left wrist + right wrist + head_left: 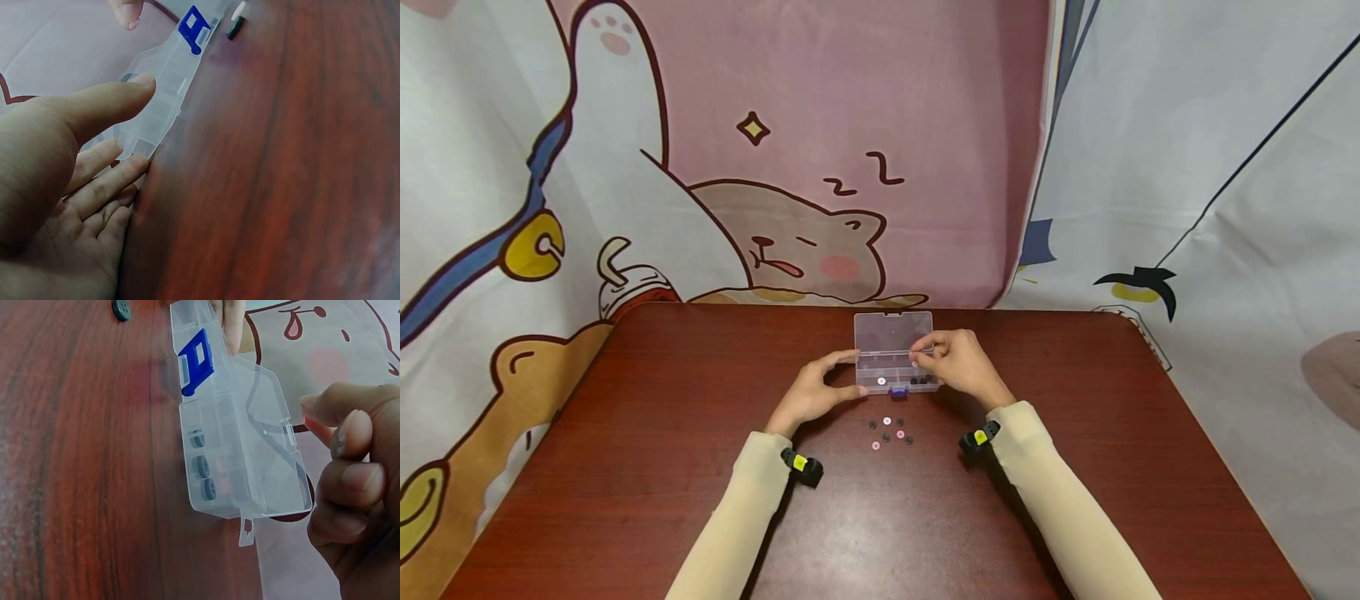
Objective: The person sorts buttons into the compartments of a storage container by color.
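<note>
Head view, nearest first: two pale sleeves (737, 517) reach across the brown table (625, 467), each with a small black wrist camera (805, 469). Beyond the wrists, seven loose buttons (900, 434) lie between the forearms: four dark, two pink, one white. They sit just in front of the clear box (891, 364), apart from both hands.

The left hand (811, 393) holds the box's left end between a spread thumb at the front corner and extended fingers along the far side. The right hand (964, 363) has thumb and forefinger together on a small pink piece (134, 24), mostly hidden by the fingertips, above the box's right half; its other fingers curl in.

Inside the box, a white button (882, 381) lies in the front row toward the left, and three dark buttons (202, 466) stand at the front right. A blue latch (898, 392) marks the front edge. Behind, the raised lid (891, 333) stands before a cartoon-printed cloth (925, 100).
</note>
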`<state>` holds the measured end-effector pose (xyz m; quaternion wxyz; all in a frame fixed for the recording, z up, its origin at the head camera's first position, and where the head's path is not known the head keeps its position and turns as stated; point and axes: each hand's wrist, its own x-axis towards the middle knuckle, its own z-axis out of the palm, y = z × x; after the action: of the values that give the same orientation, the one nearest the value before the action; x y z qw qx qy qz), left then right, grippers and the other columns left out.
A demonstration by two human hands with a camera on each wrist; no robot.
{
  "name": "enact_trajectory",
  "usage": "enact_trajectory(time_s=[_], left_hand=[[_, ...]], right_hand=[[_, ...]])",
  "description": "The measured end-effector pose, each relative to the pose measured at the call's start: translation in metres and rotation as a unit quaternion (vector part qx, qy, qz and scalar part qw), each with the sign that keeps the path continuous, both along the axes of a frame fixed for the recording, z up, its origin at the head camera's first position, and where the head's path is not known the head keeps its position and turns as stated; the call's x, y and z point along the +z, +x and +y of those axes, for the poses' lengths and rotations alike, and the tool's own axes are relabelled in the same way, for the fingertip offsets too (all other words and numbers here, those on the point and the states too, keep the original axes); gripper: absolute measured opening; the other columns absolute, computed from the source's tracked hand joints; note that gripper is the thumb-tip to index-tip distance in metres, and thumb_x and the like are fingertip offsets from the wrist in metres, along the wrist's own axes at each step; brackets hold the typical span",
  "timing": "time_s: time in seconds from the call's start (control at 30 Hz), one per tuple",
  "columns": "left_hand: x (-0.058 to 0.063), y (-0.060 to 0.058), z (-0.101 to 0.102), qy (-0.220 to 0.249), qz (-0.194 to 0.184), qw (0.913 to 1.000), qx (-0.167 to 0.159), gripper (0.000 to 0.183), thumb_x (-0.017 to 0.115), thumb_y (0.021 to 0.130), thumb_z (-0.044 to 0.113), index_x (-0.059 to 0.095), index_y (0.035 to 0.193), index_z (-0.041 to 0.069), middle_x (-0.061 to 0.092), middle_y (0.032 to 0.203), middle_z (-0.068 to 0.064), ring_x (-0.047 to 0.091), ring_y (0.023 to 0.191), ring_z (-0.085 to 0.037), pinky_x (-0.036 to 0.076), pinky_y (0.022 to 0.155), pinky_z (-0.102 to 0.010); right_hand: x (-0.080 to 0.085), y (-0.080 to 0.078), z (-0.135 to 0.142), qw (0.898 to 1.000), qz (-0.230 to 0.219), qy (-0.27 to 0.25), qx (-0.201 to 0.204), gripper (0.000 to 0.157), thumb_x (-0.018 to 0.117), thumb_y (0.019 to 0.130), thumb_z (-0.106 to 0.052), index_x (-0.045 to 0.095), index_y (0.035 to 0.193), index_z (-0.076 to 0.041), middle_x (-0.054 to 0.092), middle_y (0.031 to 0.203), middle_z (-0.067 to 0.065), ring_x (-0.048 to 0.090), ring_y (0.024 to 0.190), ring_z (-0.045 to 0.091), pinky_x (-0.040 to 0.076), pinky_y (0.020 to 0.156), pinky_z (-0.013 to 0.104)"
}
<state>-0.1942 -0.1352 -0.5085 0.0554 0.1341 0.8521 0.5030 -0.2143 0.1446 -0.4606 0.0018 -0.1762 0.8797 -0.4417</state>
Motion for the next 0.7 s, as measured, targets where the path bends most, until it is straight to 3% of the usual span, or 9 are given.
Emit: enact_trajectory(time_s=[0.33, 0.57, 0.7], left_hand=[[-0.0002, 0.0004, -0.0010, 0.000, 0.003, 1.0000, 0.003, 0.066, 0.086, 0.083, 0.031, 0.060, 0.143, 0.025, 0.063, 0.144, 0.001, 0.047, 0.145, -0.024, 0.036, 0.121, -0.050], [-0.0005, -0.0006, -0.0003, 0.001, 0.001, 1.0000, 0.003, 0.065, 0.087, 0.083, 0.030, 0.061, 0.142, 0.026, 0.063, 0.143, 0.002, 0.048, 0.144, -0.022, 0.036, 0.121, -0.047], [-0.0014, -0.0014, 0.0002, -0.002, 0.000, 1.0000, 0.006, 0.064, 0.087, 0.083, 0.031, 0.061, 0.142, 0.027, 0.062, 0.144, 0.003, 0.047, 0.145, -0.022, 0.036, 0.121, -0.048]], right_hand=[[-0.0025, -0.0068, -0.0056, 1.000, 0.006, 0.013, -0.011, 0.010, 0.074, 0.095, -0.021, 0.077, 0.100, -0.012, 0.068, 0.061, 0.015, 0.051, 0.040, 0.014, 0.035, 0.040, 0.023], [-0.0012, -0.0066, -0.0065, 1.000, 0.009, 0.021, -0.021, 0.009, 0.075, 0.095, -0.022, 0.077, 0.100, -0.015, 0.053, 0.048, 0.002, 0.048, 0.039, 0.013, 0.029, 0.039, 0.023], [-0.0009, -0.0063, -0.0064, 1.000, 0.006, 0.017, -0.016, 0.010, 0.075, 0.095, -0.021, 0.077, 0.101, -0.014, 0.051, 0.048, -0.001, 0.048, 0.040, 0.013, 0.030, 0.039, 0.024]])
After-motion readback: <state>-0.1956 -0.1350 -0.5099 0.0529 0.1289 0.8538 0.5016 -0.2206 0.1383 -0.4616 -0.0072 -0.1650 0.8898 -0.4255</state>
